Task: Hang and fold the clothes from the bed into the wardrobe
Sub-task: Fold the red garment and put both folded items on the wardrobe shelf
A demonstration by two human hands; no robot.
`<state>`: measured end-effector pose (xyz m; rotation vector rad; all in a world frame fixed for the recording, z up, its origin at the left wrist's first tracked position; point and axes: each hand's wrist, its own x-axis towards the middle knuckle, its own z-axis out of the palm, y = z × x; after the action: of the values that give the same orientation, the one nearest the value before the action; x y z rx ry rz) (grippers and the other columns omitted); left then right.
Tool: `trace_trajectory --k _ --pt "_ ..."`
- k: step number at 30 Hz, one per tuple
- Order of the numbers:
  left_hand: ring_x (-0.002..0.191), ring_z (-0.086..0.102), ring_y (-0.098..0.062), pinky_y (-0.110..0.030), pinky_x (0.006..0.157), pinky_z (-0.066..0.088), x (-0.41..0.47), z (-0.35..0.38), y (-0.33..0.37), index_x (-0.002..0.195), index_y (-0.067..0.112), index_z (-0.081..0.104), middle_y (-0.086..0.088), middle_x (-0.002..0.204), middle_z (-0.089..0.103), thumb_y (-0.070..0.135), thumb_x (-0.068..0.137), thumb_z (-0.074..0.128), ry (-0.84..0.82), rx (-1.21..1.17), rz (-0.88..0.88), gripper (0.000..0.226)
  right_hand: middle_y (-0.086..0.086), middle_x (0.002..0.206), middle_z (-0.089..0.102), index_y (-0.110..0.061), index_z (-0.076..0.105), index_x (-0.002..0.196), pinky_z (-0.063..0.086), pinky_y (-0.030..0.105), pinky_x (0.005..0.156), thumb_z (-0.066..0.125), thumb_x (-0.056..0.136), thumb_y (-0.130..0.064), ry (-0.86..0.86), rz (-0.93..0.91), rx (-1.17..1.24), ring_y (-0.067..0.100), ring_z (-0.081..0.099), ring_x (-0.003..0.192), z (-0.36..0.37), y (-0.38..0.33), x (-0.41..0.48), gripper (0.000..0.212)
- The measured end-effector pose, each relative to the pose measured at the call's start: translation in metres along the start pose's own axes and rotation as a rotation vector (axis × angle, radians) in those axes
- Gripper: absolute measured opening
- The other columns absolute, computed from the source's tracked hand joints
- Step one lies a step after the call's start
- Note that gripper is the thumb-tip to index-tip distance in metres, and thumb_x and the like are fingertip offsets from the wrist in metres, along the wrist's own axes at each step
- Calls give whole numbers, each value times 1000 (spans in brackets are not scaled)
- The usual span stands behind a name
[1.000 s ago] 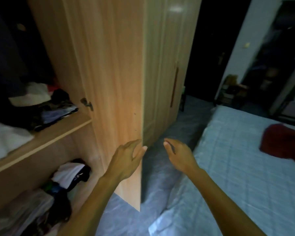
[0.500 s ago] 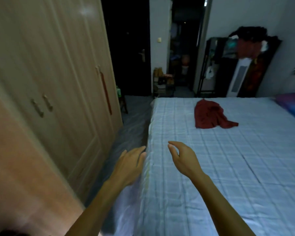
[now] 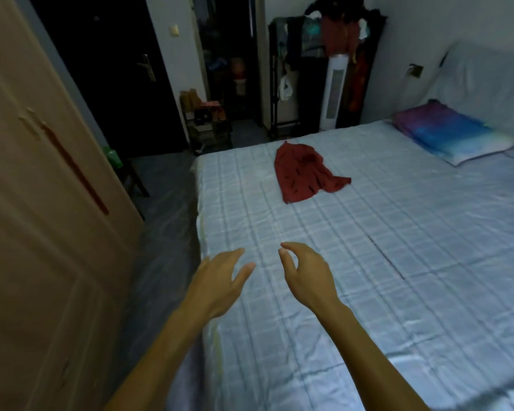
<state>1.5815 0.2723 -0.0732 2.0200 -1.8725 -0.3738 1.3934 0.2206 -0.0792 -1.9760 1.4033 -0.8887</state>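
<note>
Red garment (image 3: 306, 173) untouched; left hand (image 3: 220, 280), right hand (image 3: 307, 277) grips slack.

A shirt (image 3: 306, 173) lies on the bed (image 3: 368, 262), mid-frame; a pillow (image 3: 454, 134) at upper right, the wardrobe (image 3: 42, 203) along the left edge.

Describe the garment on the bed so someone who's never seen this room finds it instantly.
Start at the bed, covered in pale blue checks. Near its far edge, left of the purple-blue pillow, lies a crumpled garment. It is the only dark red thing there, flecked with short black dashes.
</note>
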Motion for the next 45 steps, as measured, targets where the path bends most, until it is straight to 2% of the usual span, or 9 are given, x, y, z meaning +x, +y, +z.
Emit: trace_trajectory --k 7,11,14,20,24,33,36,38,45 --pt "131 43 -16 -40 112 29 110 12 -47 137 19 48 0 141 49 71 82 25 -14 -111 96 79 -6 128 59 -20 59 125 32 11 91 41 98 -44 48 138 -151 7 53 117 39 14 70 40" --pt "129 45 -13 -39 111 32 189 26 -103 136 19 49 1 141 50 79 79 21 -174 -221 158 88 -7 132 55 -23 55 129 36 17 91 38 97 -48 136 365 -247 8 52 118 87 13 119 44" --pt "129 44 -13 -37 111 30 246 23 -139 137 20 47 3 142 48 75 84 25 -271 -260 182 80 -9 134 54 -24 54 130 35 16 92 37 97 -49 116 448 -302 7 51 119 121 -5 158 44" --pt "129 42 -12 -34 114 27 313 -18 -177 141 22 41 5 145 42 69 85 29 -301 -372 181 75 -7 132 56 -23 56 129 37 19 95 40 97 -49 180 449 -340 7 52 118 131 -38 233 44" --pt "127 42 -10 -23 110 26 337 -31 -197 142 23 40 7 144 42 66 84 31 -323 -410 173 73 -8 132 56 -23 56 128 38 18 94 39 96 -49 193 442 -335 6 53 118 144 -50 267 45" --pt "128 40 -4 -29 113 28 343 -51 -213 141 26 41 9 143 44 66 85 31 -333 -434 181 70 -7 138 51 -24 47 136 35 19 98 38 97 -49 200 406 -300 7 48 123 172 -63 288 48" --pt "124 38 0 -26 113 25 335 -72 -218 141 24 41 9 142 44 58 91 36 -293 -386 178 60 -5 137 52 -21 49 135 34 18 96 40 97 -47 236 365 -263 8 49 123 172 -68 293 46" --pt "123 39 1 -31 114 26 327 -84 -223 140 23 42 9 141 46 62 90 34 -252 -349 212 64 -4 136 53 -20 51 133 35 18 95 42 97 -45 242 329 -230 10 50 122 177 -73 296 45" --pt "129 43 -12 -34 112 28 342 -117 -263 139 17 44 1 142 47 57 91 36 -162 -143 240 63 -2 135 54 -19 53 131 35 20 92 43 97 -45 200 251 -201 12 51 121 220 -92 329 44"
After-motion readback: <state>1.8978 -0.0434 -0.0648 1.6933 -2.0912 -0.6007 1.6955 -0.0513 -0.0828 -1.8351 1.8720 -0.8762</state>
